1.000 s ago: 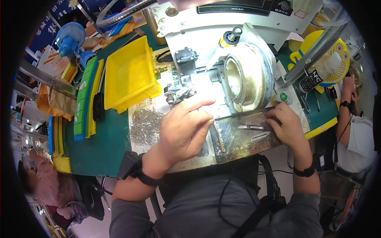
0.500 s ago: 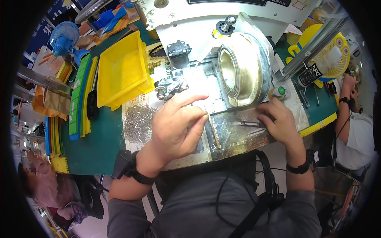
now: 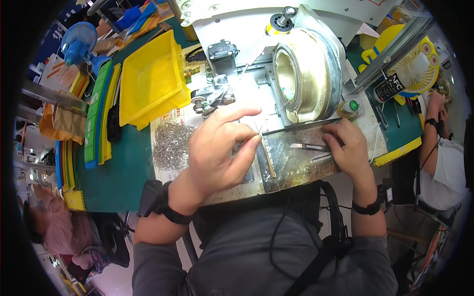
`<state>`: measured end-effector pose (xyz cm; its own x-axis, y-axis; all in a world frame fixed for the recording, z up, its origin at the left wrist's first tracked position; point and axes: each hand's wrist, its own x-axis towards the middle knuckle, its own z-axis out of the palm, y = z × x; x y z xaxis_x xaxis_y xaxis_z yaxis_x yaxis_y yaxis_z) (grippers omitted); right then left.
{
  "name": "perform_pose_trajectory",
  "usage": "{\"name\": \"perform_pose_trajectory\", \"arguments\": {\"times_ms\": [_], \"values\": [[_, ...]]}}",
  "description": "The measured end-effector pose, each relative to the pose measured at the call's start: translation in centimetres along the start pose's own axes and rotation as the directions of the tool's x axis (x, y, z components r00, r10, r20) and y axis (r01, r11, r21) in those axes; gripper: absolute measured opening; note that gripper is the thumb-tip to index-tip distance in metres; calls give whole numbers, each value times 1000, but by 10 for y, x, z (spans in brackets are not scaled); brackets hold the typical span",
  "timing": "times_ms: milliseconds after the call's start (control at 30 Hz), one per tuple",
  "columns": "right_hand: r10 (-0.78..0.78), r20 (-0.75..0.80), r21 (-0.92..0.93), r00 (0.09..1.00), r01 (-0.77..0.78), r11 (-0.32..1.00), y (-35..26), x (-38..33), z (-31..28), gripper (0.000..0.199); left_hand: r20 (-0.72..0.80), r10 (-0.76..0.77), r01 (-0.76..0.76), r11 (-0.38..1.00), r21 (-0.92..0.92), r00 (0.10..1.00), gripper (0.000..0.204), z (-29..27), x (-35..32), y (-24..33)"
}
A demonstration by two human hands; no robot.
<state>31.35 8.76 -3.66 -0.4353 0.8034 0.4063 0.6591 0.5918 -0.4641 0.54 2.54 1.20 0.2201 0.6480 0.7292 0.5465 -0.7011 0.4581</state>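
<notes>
My left hand (image 3: 217,150) is over the front of the bench, with its index finger stretched forward. Its thumb and middle finger pinch together at a thin, pale sliver too small to name. Beside it lies a heap of small bent metal pieces (image 3: 172,146). My right hand (image 3: 349,148) rests at the edge of a worn metal plate (image 3: 291,170), fingers loosely curled and apart, with nothing visible in them. Close to its thumb lies a slim utility knife (image 3: 308,146). Beyond both hands stands a large brass-coloured metal ring (image 3: 313,84) on a machine.
A yellow bin (image 3: 148,81) is at the left, beside stacked green, blue and yellow trays (image 3: 98,116). A small black motor block (image 3: 222,56) stands behind my left hand. A green-capped bottle (image 3: 348,108) and a yellow fan (image 3: 417,64) are at the right. Other people sit at both sides.
The bench and machine sit slightly higher in the picture. My right hand is a little farther from the knife, whose body shows more. My left hand keeps nearly the same pose.
</notes>
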Motion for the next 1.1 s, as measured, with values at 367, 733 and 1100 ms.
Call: {"name": "perform_pose_trajectory", "arguments": {"times_ms": [367, 733, 1100], "values": [[-8, -3, -9, 1000, 8, 1000, 1, 0, 0, 11, -68, 53, -52, 999, 12, 996, 15, 2, 1, -2], [-112, 161, -9, 981, 115, 993, -4, -11, -43, 23, -66, 45, -43, 999, 31, 997, 18, 1, 2, -2], [191, 284, 120, 940, -233, 965, -17, -1, -85, 19, -53, 109, -104, 991, 86, 993, 22, 2, 1, -7]]}}
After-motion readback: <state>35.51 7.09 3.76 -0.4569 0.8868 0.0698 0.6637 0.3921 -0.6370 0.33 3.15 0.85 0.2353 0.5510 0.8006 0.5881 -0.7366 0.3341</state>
